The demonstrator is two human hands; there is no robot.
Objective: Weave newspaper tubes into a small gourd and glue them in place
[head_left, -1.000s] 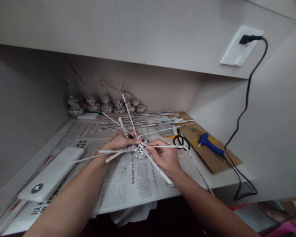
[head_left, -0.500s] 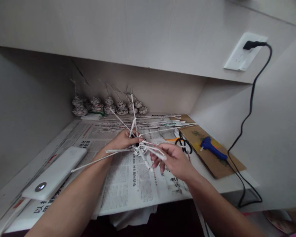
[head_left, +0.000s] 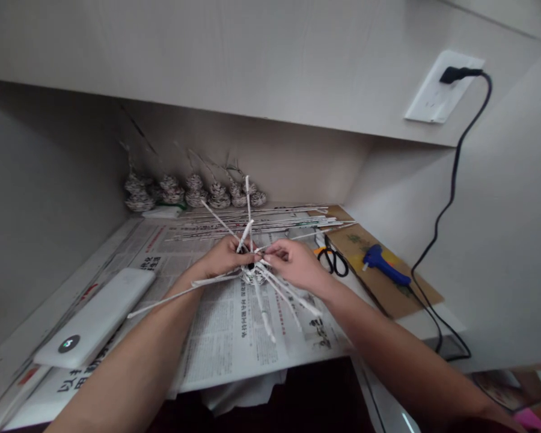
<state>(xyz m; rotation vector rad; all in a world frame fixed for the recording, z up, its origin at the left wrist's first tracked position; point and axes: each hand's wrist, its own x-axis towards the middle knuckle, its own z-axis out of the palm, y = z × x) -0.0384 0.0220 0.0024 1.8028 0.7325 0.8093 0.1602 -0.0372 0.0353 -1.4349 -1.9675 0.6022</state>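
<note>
A small woven piece of rolled paper strips [head_left: 252,276] is between my hands over the newspaper, its white paper strips [head_left: 293,291] sticking out on all sides. My left hand [head_left: 228,255] grips its far left edge, thumb laid across the top toward the dark opening. On the right side, my right hand [head_left: 293,261] pinches a paper strip close to the rim, thumb and forefinger together near the left thumb. Several strips point toward me, one reaches left over my left forearm, and others stand up at the back.
Newspaper [head_left: 216,343] covers the desk. Several woven gourds [head_left: 193,192] line the back wall, with loose paper sticks [head_left: 270,224] before them. Black-handled scissors [head_left: 333,263] and a blue glue gun [head_left: 385,266] on cardboard [head_left: 397,304] lie right. A white power bank [head_left: 99,316] lies left.
My right hand has moved left and up to the rim of the woven piece, letting go of the strips it held, which now fan out toward me. My left hand keeps its grip.
</note>
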